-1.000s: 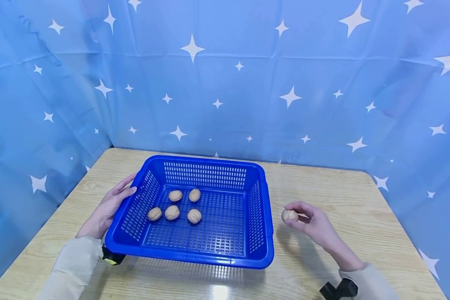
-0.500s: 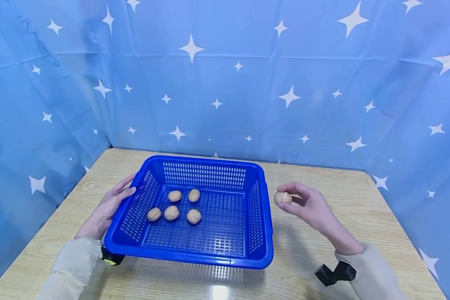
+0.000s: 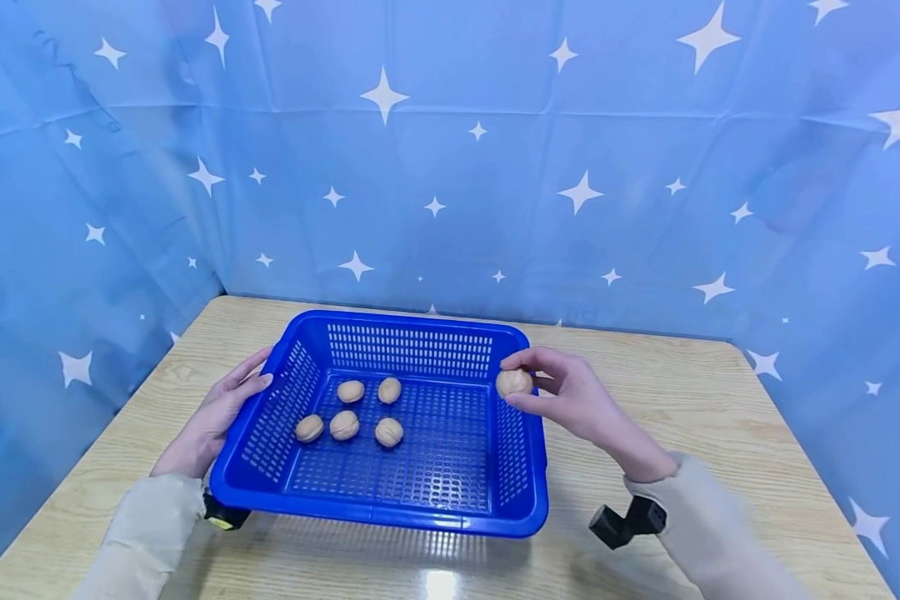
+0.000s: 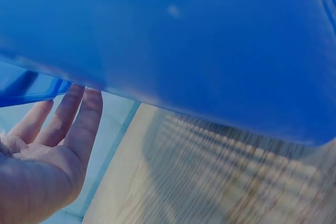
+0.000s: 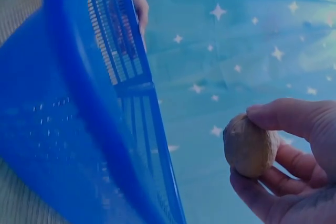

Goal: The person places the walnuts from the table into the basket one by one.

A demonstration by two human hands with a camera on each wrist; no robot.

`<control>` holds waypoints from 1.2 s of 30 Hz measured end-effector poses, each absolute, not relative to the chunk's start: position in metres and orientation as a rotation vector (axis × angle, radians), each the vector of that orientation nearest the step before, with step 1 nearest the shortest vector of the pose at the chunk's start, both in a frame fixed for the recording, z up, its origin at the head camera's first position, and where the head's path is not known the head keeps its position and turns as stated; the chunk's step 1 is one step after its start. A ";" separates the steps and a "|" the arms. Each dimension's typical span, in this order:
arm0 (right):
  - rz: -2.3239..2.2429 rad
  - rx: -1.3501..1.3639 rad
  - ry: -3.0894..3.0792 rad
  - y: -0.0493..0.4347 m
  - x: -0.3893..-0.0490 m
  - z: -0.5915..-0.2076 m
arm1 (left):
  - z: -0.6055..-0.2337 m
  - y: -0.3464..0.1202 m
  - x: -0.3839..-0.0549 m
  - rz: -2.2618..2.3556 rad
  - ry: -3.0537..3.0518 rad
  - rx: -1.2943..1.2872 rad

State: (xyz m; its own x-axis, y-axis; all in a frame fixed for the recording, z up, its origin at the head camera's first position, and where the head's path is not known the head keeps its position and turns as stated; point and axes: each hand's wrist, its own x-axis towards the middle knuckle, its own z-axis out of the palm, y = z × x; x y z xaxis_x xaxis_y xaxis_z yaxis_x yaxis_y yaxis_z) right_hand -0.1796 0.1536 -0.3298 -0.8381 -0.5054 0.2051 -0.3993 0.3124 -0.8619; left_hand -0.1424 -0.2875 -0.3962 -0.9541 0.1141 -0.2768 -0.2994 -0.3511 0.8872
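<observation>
My left hand [image 3: 208, 425] grips the left side of a blue plastic basket [image 3: 378, 517], thumb at the rim. In the left wrist view, the fingers [image 4: 86, 121] reach up against the basket's outside, which fills most of the picture. Several walnuts [image 3: 344, 425] lie on the left half of the basket's mesh floor. Over the right rim, my right hand [image 3: 570, 396] pinches another walnut [image 3: 514, 382] between thumb and fingertips. The right wrist view shows that same walnut [image 5: 249, 145] apart from the basket wall.
Beneath the basket is a light wooden table [image 3: 682, 400], where the basket's perforated shadow falls, so at least its near side is raised. A blue star-patterned cloth [image 3: 450, 167] hangs behind and at the sides. Wrist cameras [image 3: 627, 522] sit on both wrists.
My right hand has carried the walnut left and up, from beside the basket to over its right rim. The left hand, the basket and the walnuts inside look unmoved.
</observation>
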 end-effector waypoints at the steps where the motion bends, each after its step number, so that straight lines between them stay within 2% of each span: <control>1: -1.557 -0.871 2.454 0.150 -0.180 -0.329 | -0.396 -0.287 -0.142 2.378 1.619 -0.245; 14: -1.481 -1.111 2.348 0.104 -0.182 -0.322 | -0.395 -0.286 -0.144 2.363 1.632 -0.239; 36: -1.371 -1.122 2.205 0.038 -0.193 -0.323 | -0.395 -0.286 -0.142 2.377 1.634 -0.253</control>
